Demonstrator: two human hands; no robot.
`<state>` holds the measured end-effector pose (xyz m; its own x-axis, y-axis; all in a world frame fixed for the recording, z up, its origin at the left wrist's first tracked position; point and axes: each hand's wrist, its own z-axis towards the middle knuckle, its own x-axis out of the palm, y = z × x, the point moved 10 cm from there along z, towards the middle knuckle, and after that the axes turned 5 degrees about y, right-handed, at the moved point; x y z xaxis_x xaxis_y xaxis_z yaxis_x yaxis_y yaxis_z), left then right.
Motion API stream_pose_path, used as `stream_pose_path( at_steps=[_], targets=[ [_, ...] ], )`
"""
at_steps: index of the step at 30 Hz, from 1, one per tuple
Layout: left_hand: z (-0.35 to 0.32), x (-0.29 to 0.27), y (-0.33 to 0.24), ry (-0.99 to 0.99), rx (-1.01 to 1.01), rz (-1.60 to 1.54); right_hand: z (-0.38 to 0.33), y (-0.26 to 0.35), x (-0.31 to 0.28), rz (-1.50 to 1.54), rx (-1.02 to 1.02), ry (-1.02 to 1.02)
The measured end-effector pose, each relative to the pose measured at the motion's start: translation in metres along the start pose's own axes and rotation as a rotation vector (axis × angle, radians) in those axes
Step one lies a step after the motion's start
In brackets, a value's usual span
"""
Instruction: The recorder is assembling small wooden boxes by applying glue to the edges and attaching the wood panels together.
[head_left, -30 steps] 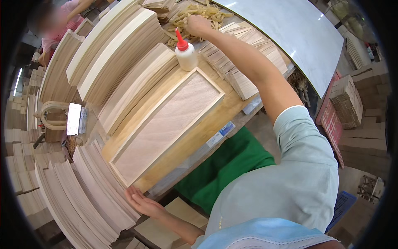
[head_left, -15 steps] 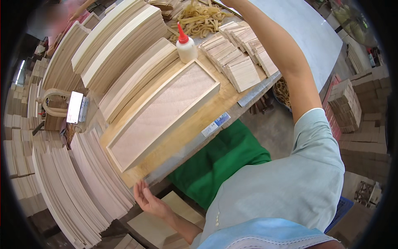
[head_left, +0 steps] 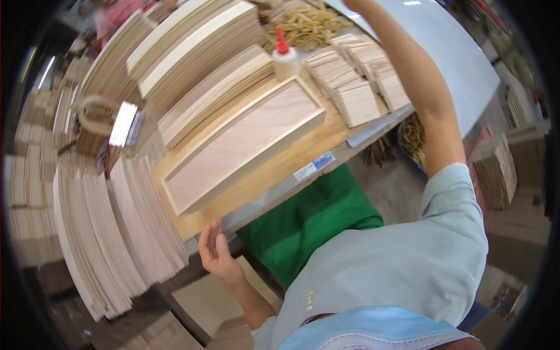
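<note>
My left hand [head_left: 219, 255] is held at the near edge of the table, by the lower left corner of a wooden board [head_left: 192, 224]. Its fingers are stretched upward and nothing is in them. On the board lies a long, shallow wooden tray [head_left: 242, 137] with thin raised sides, a bare pale panel inside it. My right arm [head_left: 417, 76] reaches far across the table; the hand lies beyond the upper edge of the picture. Just behind the tray stands a white glue bottle [head_left: 286, 63] with a red nozzle.
Stacked thin wooden strips [head_left: 204, 61] rise behind the tray, and more strips [head_left: 99, 233] stand at the left. Small wooden pieces [head_left: 356, 102] lie at the right near a heap of rubber bands [head_left: 309, 28]. A phone [head_left: 123, 123] leans at the left. Green cloth [head_left: 315, 219] covers my lap.
The whole view has shifted, so the table sits further right and higher. My left hand stays by the board's corner, its fingers now more upright. The tray keeps its place on the board.
</note>
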<state>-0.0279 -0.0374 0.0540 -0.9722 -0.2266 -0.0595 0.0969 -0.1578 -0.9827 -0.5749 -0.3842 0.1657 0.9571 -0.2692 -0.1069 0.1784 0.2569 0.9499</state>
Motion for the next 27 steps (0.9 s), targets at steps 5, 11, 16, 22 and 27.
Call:
stream_pose_path(
  at_steps=[5, 11, 16, 22, 27],
  targets=[
    [0.034, 0.076, -0.039, 0.246, 0.145, -0.031, -0.113, 0.074, 0.031, 0.165, 0.025, 0.150],
    [0.062, 0.170, -0.135, 0.368, 0.520, 0.246, -0.266, 0.106, 0.161, 0.143, 0.195, 0.583],
    [0.069, 0.182, -0.061, 0.636, -0.057, -0.304, -0.300, 0.081, 0.185, 0.343, 0.398, 0.678],
    [0.077, 0.056, -0.016, 0.499, -0.240, -0.436, -0.294, 0.047, 0.145, -0.170, 0.186, 0.797],
    [0.117, -0.066, 0.001, 0.230, -0.229, 0.006, -0.241, 0.004, 0.074, -0.357, 0.325, 0.439]
  ],
)
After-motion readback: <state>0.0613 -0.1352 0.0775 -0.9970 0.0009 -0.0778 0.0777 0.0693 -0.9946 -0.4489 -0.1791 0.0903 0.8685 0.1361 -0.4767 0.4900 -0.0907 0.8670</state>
